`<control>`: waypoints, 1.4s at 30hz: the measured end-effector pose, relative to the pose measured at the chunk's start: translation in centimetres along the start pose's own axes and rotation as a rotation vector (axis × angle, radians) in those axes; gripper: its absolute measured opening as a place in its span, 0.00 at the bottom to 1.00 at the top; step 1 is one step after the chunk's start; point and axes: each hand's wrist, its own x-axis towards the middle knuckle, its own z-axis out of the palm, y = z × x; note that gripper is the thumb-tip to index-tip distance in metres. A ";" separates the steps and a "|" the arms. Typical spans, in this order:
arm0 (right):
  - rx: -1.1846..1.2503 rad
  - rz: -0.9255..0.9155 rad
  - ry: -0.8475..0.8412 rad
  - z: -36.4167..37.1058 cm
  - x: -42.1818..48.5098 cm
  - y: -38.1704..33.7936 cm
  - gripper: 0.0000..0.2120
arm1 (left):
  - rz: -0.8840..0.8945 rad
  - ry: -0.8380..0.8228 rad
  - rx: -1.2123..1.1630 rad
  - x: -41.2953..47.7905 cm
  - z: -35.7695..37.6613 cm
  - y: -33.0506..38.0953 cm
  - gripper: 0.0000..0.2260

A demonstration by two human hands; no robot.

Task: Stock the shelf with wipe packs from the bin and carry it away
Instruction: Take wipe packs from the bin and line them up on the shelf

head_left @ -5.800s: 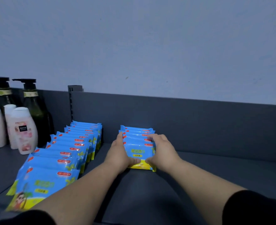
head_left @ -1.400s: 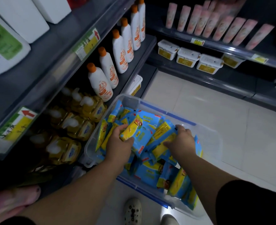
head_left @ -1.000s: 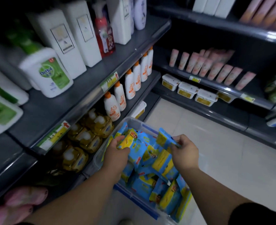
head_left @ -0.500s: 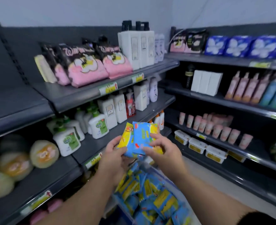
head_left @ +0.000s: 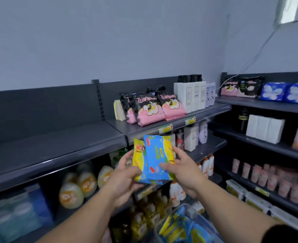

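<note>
Both hands hold a small stack of blue and yellow wipe packs (head_left: 155,158) upright in front of me, at about the height of the second shelf. My left hand (head_left: 125,174) grips the stack's left side and lower edge. My right hand (head_left: 181,171) grips the right side, thumb across the front pack. The clear plastic bin (head_left: 188,214) with several more wipe packs (head_left: 181,228) sits low at the bottom of the view, between my forearms. The dark grey top shelf (head_left: 48,148) lies to the upper left, its visible stretch bare.
Pink and black bags (head_left: 151,107) and white bottles (head_left: 190,95) stand on the top shelf to the right. Lower shelves hold bottles and round packs (head_left: 79,185). A second shelving unit (head_left: 267,141) runs along the right, leaving a narrow aisle.
Since the earliest frame I have turned from the shelf to the bin, picked wipe packs out with both hands, and raised them. In the last half second the view and the stack rose further.
</note>
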 end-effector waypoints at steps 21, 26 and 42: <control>-0.606 -0.208 -0.456 38.6 8.7 -2.7 0.33 | 0.082 0.347 0.495 -9.2 -34.5 22.5 0.16; -0.760 -0.276 -0.558 44.2 9.1 -3.3 0.40 | 0.135 0.475 0.403 -10.9 -39.8 24.1 0.23; -0.209 -0.056 -0.268 52.9 16.5 1.6 0.13 | 0.230 1.044 0.546 -8.2 -49.8 23.1 0.23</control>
